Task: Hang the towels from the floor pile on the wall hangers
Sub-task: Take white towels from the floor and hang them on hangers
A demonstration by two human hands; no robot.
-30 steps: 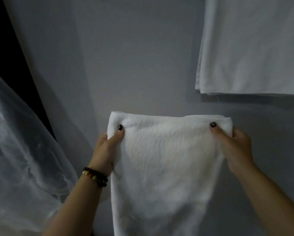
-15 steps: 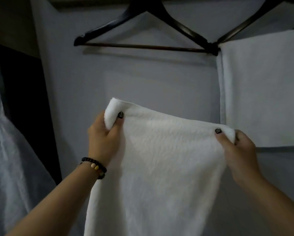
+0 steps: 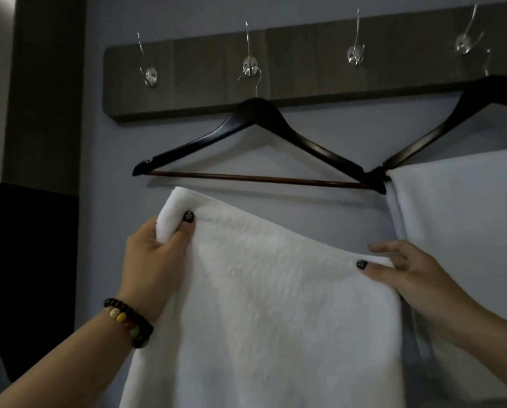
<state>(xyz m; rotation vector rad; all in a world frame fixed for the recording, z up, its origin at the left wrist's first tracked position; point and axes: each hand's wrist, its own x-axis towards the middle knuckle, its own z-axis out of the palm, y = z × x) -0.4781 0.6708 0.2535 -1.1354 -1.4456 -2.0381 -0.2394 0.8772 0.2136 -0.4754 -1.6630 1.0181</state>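
Pinching white towel (image 3: 269,304) w/ both hands' fingers (image 3: 184,231) below empty hanger (image 3: 256,148); no readable labels.

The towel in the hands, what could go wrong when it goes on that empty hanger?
1. The hanger hangs from one thin wall hook, so pushing the towel over its bar could tip it or knock it off.
2. The right hand only pinches its corner, which sits lower than the left hand; that side might slip.
3. The hanging towel is very near, so it may get bumped.

White fluffy towel (image 3: 269,304) held up just below dark empty hanger (image 3: 255,148).
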